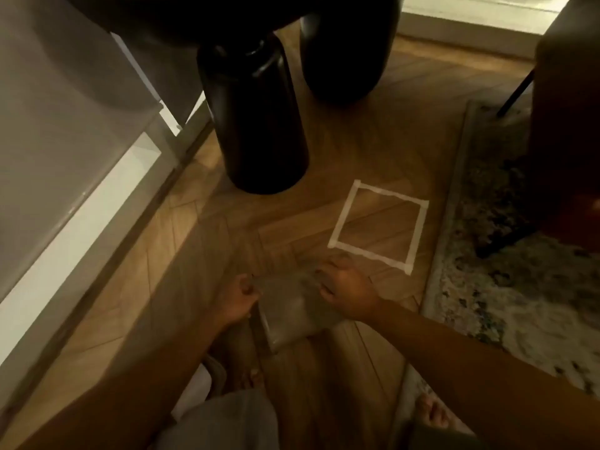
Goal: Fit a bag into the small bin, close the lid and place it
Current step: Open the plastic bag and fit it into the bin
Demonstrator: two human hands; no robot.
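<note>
A thin, clear plastic bag [292,306] hangs stretched between my hands above the wooden floor, low in the middle of the head view. My left hand [242,295] pinches its left top corner. My right hand [345,289] grips its right top edge. The bag is see-through and slightly blurred. Up and to the right of my hands, a square outlined in white tape [378,222] is stuck to the floor. A pale rounded object [198,388] shows at the bottom beside my left forearm; I cannot tell whether it is the small bin.
Two thick black table legs [256,125] stand on the floor beyond the tape square. A grey and white cabinet [65,157] runs along the left. A patterned rug [519,287] and a dark chair [568,125] lie at the right. My bare feet [431,414] are at the bottom.
</note>
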